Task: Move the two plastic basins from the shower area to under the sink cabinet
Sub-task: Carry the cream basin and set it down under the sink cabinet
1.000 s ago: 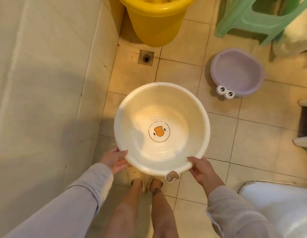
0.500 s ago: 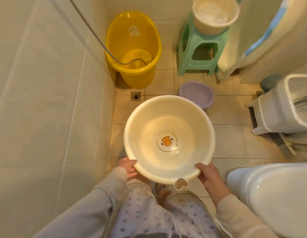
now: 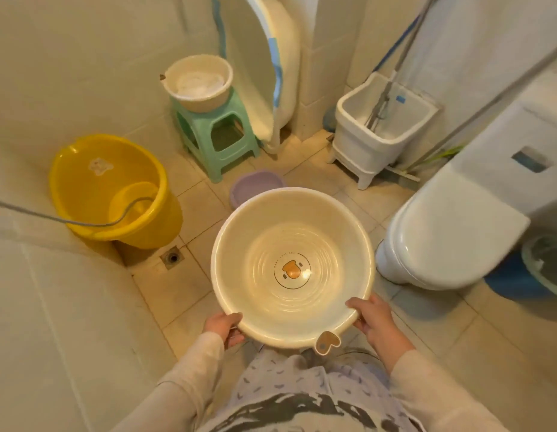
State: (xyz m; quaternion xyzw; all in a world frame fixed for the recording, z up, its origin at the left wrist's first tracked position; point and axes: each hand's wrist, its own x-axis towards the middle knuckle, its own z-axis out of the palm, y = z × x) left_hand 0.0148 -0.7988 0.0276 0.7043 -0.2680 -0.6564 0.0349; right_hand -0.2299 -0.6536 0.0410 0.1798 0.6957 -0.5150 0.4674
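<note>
A large cream basin [image 3: 258, 244] with an orange duck print in its bottom is held level in front of my body, off the floor. My left hand [image 3: 225, 328] grips its near-left rim and my right hand [image 3: 373, 319] grips its near-right rim. A small lilac basin [image 3: 255, 183] sits on the tiled floor just beyond it, partly hidden behind the cream basin's far rim. The sink cabinet is not in view.
A yellow bucket [image 3: 93, 185] with a hose in it stands at the left by a floor drain [image 3: 172, 258]. A green stool [image 3: 216, 135] carries another cream basin [image 3: 197, 82]. A white mop bucket [image 3: 380, 126] and a toilet [image 3: 452, 226] are on the right.
The view has lifted and swung right, so the toilet and mop bucket now show. The cream basin has risen with both hands and now covers part of the lilac basin.
</note>
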